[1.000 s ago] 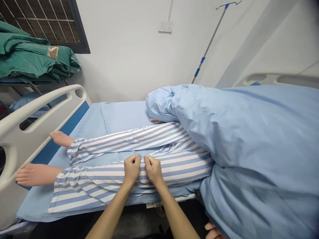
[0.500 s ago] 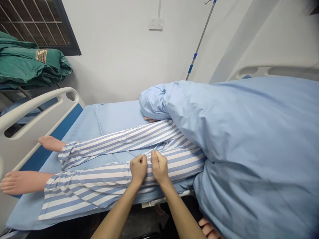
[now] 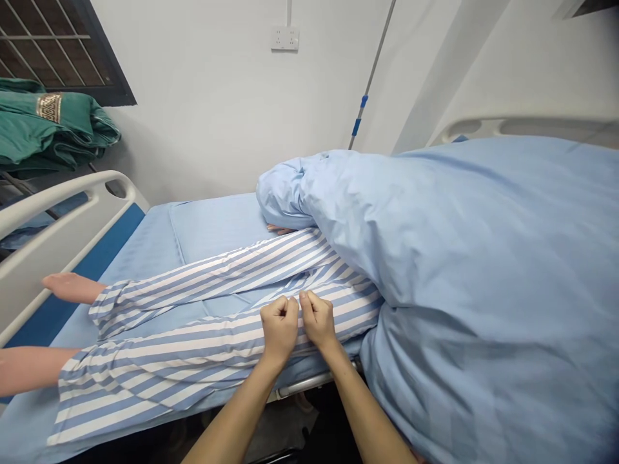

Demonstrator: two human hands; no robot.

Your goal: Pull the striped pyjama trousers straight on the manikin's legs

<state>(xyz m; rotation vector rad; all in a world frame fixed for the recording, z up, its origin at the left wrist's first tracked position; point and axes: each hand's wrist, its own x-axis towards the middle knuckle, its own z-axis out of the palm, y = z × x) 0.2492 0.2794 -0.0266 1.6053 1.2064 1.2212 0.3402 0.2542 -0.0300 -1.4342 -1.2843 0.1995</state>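
Fingers (image 3: pixel 285 308) of both hands curl tight, pinching a fold of blue-and-white striped pajama trousers (image 3: pixel 184 361) at the thigh, the left hand (image 3: pixel 279 332) just beside the right hand (image 3: pixel 318 320). The legs lie on a blue bed sheet (image 3: pixel 213 229), with a pale blue quilt (image 3: pixel 464 225) heaped at frame right, a white bed rail (image 3: pixel 62 216) at left and folded green linen (image 3: pixel 53 122) upper left.
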